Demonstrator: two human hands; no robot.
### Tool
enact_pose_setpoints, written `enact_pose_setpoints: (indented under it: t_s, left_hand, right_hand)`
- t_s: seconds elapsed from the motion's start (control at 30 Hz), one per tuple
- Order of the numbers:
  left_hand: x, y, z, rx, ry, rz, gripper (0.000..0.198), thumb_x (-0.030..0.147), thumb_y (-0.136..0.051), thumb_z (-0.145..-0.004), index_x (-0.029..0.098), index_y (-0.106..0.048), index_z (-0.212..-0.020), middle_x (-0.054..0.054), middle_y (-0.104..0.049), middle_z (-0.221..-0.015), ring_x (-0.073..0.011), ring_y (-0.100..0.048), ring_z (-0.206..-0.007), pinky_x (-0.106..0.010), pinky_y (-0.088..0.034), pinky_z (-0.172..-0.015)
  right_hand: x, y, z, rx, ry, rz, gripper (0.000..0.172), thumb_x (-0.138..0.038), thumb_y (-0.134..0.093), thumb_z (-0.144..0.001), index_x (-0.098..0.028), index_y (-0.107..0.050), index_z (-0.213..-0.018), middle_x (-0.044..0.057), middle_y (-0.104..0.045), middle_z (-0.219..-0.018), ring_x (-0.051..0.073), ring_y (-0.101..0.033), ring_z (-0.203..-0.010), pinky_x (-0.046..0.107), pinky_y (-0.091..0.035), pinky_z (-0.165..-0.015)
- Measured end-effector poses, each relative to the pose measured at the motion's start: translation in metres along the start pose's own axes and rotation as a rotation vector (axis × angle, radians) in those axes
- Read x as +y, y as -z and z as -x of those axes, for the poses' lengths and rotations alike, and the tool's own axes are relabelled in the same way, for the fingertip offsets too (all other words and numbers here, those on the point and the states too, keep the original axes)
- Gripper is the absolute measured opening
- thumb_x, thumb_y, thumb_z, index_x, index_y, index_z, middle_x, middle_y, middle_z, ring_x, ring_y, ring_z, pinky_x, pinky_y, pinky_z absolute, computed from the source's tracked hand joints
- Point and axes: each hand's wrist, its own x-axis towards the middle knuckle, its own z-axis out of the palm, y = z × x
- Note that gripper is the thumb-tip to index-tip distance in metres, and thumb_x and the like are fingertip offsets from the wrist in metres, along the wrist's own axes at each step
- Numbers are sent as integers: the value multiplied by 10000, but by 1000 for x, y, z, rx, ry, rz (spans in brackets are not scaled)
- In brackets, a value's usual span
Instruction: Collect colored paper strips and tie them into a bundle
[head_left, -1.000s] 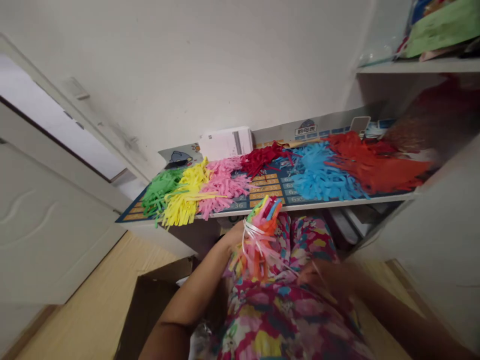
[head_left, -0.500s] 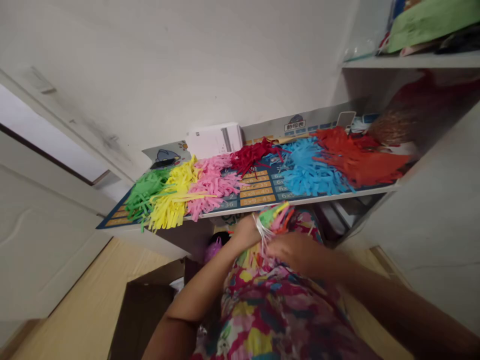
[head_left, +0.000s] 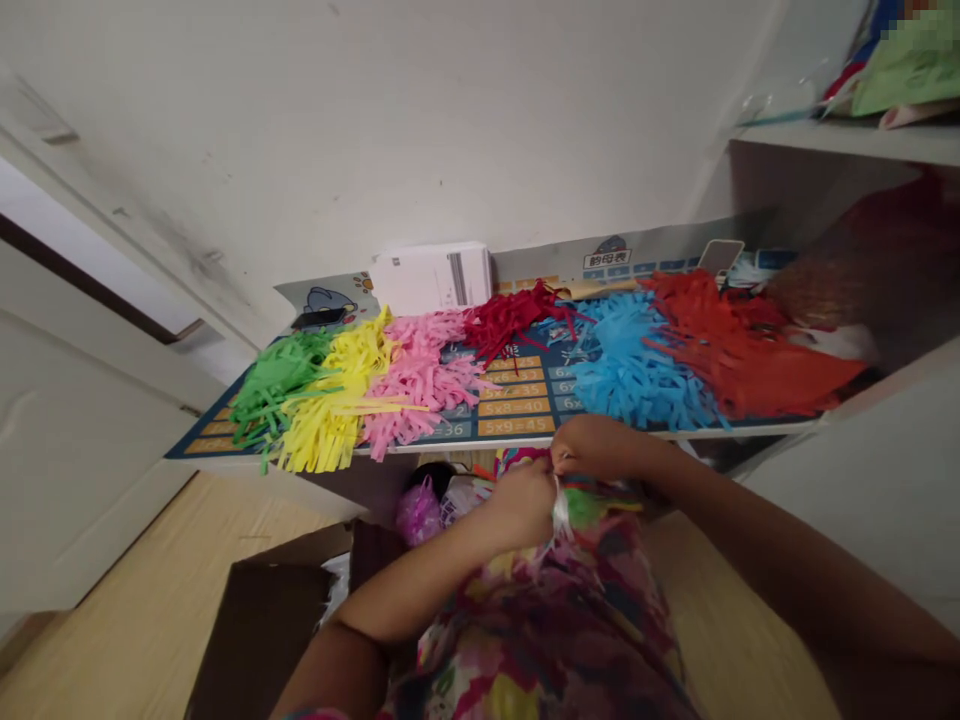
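Clamped: our left hand [head_left: 525, 500] closes on the paper-strip bundle [head_left: 592, 503], mostly hidden beneath it; our right hand [head_left: 596, 448], touching just above, pinches the white string [head_left: 559, 510]. Blue strips [head_left: 637, 365] lie just beyond on the desk [head_left: 465, 443].

Home room: child's desk mat [head_left: 517, 405], shelf [head_left: 847, 140], wooden floor [head_left: 150, 620].

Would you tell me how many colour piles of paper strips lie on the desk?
6, left to right: green pile, yellow pile, pink pile, dark red pile, blue pile, orange-red pile. A blurred reddish mass at far right may be another.
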Motion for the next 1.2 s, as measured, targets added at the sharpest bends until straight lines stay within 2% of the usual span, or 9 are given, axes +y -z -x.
enact_pose_setpoints:
  t_s: [0.13, 0.23, 0.43, 0.53, 0.67, 0.77, 0.93, 1.07, 1.2]
  left_hand:
    - [-1, 13, -14, 143, 64, 1, 365, 115, -618, -701, 103, -621, -1066, -215, -665, -1053, -342, -655, -981, -460, -529, -879]
    - [-4, 22, -31, 279, 98, 149, 341, 145, -601, -755, 118, -590, -1094, -177, -687, -1015, -303, -666, -927, -429, -542, -846]
    - [-2, 44, -83, 468, -115, 906, 267, 340, -649, -824, 175, -675, -1032, -84, -736, -1040, -234, -672, -940, -384, -543, -916]
    - [-6, 49, -103, 507, -151, 1057, 322, 365, -719, -747, 168, -691, -1000, -76, -743, -1002, -248, -675, -925, -407, -548, -910]
    - [-26, 40, -121, 624, 48, 919, 370, 231, -710, -714, 168, -658, -1075, -93, -718, -1068, -268, -655, -990, -446, -516, -960]
    - [-45, 36, -120, 671, 169, 866, 489, 218, -675, -769, 173, -577, -1246, -122, -638, -1270, -278, -588, -1176, -460, -447, -1055]
    - [-68, 49, -76, 696, 71, 790, 445, 339, -661, -823, 205, -593, -1242, -119, -597, -1310, -268, -544, -1231, -427, -432, -1065]
    - [-82, 46, -38, 693, 91, 744, 269, 360, -653, -837, 234, -667, -1074, -81, -687, -1055, -238, -645, -976, -385, -519, -883]
    - [-97, 26, -32, 527, -11, 521, 189, 328, -682, -833, 303, -681, -1021, -66, -711, -984, -232, -671, -947, -364, -547, -828]
  right_hand:
    - [-39, 1, 12, 279, 35, 436, 227, -69, -519, -843, -148, -730, -819, 164, -703, -925, 311, -589, -1007, 449, -397, -898]
    - [-36, -8, 25, 600, 104, 663, 269, -130, -490, -914, -230, -728, -986, 120, -702, -1105, 319, -553, -1139, 538, -320, -1040]
    - [11, -33, 5, 1183, 44, 277, 509, -366, -592, -883, -325, -523, -1385, 75, -308, -1585, 405, -285, -1431, 627, -203, -1144]
    - [24, -26, -29, 1113, -61, -47, 800, -448, -618, -851, -277, -261, -1546, 97, -177, -1636, 347, -234, -1476, 580, -275, -1156]
    - [45, 15, -76, 1003, -31, -217, 767, -459, -658, -823, -247, -369, -1502, 121, -416, -1521, 286, -418, -1381, 474, -357, -1134]
    - [74, 48, -100, 924, -68, -109, 744, -462, -637, -829, -221, -398, -1491, 128, -506, -1443, 274, -507, -1295, 446, -409, -1084]
    - [107, 91, -122, 659, -239, 405, 668, -469, -671, -773, -204, -565, -1377, 188, -476, -1474, 422, -499, -1277, 610, -399, -1016]
    - [74, 134, -156, 711, -25, 594, 527, -485, -542, -905, -206, -592, -1349, 138, -584, -1385, 334, -536, -1257, 490, -416, -1042]
    - [24, 173, -243, 623, 95, 704, 401, -338, -496, -959, -140, -625, -1283, 124, -657, -1268, 246, -590, -1153, 343, -424, -1019]
